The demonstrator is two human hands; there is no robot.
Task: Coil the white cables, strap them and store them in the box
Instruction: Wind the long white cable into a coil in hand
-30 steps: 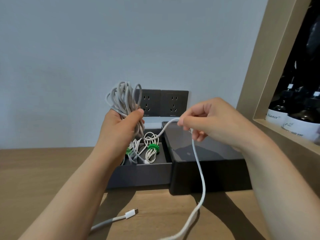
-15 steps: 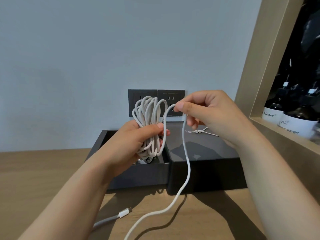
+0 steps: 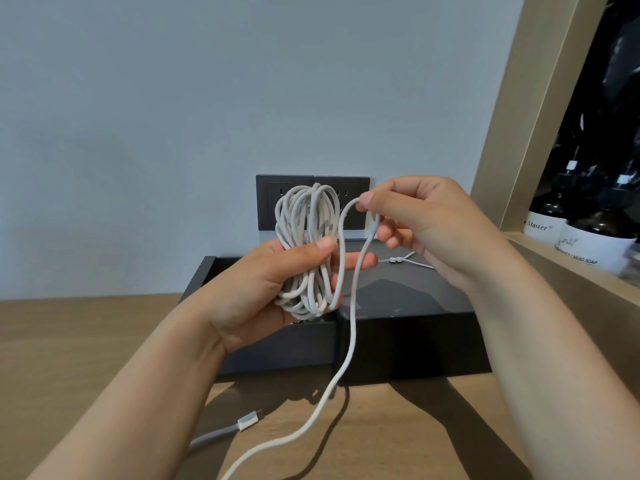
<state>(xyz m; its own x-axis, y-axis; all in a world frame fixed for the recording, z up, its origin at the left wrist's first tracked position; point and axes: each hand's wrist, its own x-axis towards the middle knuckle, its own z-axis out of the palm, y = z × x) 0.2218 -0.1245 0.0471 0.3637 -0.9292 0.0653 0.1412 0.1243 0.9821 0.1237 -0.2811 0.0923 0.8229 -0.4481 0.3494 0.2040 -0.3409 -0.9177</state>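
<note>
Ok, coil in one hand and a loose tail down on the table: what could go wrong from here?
1. The coil is loose and uneven, and the left hand pins it mainly with the thumb. Loops could slip out and spring open before strapping.
2. The tail, pinched by the right hand, hangs in front of the box and runs out of view. It may snag on an edge when pulled in.

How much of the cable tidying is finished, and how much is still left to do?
Done: many loops of white cable are already bunched in the left hand. In hand: the right hand pinches the next loop. Left: a long tail trails down to the table, no strap is on it yet, and it is not in the box.
</note>
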